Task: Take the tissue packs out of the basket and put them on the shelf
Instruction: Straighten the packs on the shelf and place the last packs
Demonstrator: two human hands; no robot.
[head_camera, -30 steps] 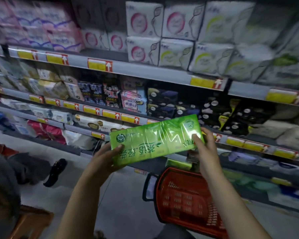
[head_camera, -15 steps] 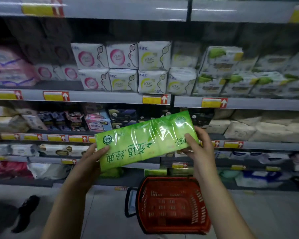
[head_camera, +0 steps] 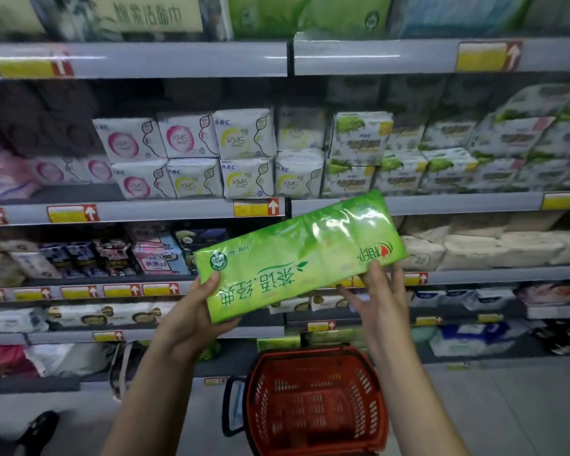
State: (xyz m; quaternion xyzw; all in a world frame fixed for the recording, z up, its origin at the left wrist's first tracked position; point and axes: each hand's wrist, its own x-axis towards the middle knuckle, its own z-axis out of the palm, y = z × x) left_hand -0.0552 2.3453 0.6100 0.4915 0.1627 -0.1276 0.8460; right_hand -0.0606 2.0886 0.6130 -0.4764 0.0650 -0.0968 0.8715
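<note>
You hold one green tissue pack [head_camera: 297, 255] in the air in front of the shelf [head_camera: 165, 210], with both hands, and it touches none of the boards. The pack is long and flat, wrapped in shiny film, and it is tilted so that its right end sits higher than its left. Its printed face is turned toward you, with the lettering upside down.

Your left hand [head_camera: 191, 320] grips the lower left end: the thumb [head_camera: 211, 280] lies pressed on the front face and the palm cups the bottom corner from below, with the fingers hidden behind the pack. Your right hand [head_camera: 382, 301] pinches the lower edge near the right end, its thumb on the front beside the red logo and its fingers spread behind and under the pack.

The right end of the pack overlaps the front rail of the board that carries the white KMS packs [head_camera: 244, 156], which are stacked in two rows just above it. Yellow price tags [head_camera: 256, 207] sit along that rail's front edge. Beige packs [head_camera: 474, 248] lie on the board to the right of the pack.

The red basket [head_camera: 313, 352] stands on the floor [head_camera: 507, 406] directly below your hands, at the foot of the shelf, with its black handle [head_camera: 229, 406] on the left side. A dark shoe [head_camera: 37, 429] shows at the bottom left corner.
</note>
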